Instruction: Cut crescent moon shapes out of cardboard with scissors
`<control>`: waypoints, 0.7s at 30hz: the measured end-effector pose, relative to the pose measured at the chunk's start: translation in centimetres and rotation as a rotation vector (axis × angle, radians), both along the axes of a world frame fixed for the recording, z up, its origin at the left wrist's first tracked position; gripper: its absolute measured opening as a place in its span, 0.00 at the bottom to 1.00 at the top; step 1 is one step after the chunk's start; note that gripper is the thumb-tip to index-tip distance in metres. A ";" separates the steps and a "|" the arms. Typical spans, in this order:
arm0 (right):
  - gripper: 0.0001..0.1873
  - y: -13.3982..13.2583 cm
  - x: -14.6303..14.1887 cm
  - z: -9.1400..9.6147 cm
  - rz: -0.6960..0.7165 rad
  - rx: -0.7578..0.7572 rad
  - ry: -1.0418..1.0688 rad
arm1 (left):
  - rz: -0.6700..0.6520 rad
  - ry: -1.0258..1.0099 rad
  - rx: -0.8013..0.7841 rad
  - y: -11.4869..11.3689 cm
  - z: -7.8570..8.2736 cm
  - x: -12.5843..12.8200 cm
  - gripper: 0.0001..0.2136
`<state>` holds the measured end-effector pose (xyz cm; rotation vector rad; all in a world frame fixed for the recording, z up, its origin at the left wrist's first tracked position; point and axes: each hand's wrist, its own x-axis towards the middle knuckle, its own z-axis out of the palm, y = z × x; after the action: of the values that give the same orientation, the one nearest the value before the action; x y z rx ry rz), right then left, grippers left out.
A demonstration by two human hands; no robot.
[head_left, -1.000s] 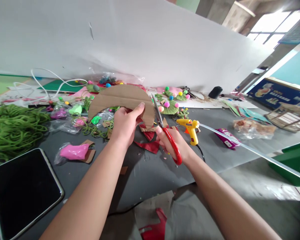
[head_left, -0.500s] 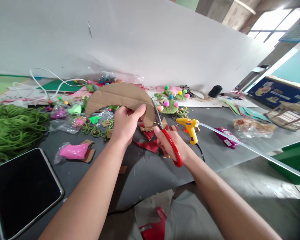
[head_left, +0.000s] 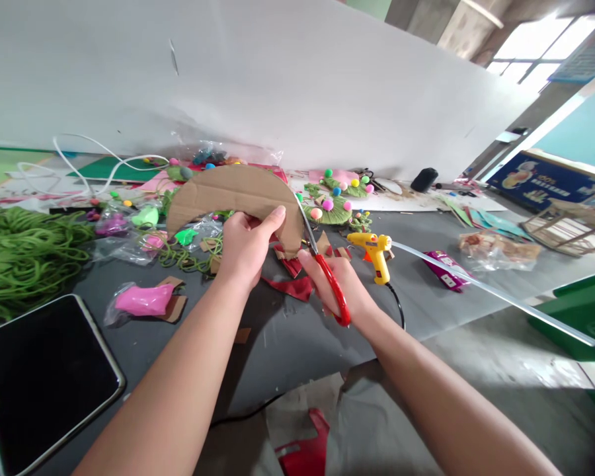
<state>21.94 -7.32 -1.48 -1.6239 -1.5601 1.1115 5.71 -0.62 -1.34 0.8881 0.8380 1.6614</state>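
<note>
A brown cardboard crescent (head_left: 228, 187) is raised above the table, its curve arching upward. My left hand (head_left: 250, 241) pinches it by the inner edge, thumb on the near face. Red-handled scissors (head_left: 330, 281) are in my right hand (head_left: 340, 284), fingers through the loops. Their blades lie along the crescent's right outer edge, pointing up and away; whether they bite into the cardboard I cannot tell. Below the hands lie red scraps (head_left: 297, 289) on the grey table.
A yellow glue gun (head_left: 374, 254) with a long clear glue stick lies right of my hands. At left are a tablet (head_left: 49, 383), a heap of green cord (head_left: 24, 264) and a pink clay packet (head_left: 143, 301). Pompom-covered green pieces (head_left: 334, 210) sit behind.
The scissors and my right hand have shifted slightly left, closer against the crescent's right edge. My left hand keeps its hold, and the view has moved a little.
</note>
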 end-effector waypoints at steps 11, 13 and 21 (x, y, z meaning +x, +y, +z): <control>0.37 0.7 0.6 -0.5 0.158 -0.001 0.123 | -0.010 -0.003 -0.004 -0.1 0.3 -0.3 0.20; 0.37 0.7 0.7 -0.5 0.142 0.015 0.085 | 0.012 0.022 -0.007 0.1 0.1 -0.3 0.20; 0.34 0.1 0.8 0.5 0.121 0.125 -0.086 | 0.087 0.063 0.024 0.1 -0.3 0.2 0.19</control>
<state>22.72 -7.18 -1.02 -1.5291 -1.7679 0.9957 5.91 -0.49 -1.64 0.9361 0.9125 1.7299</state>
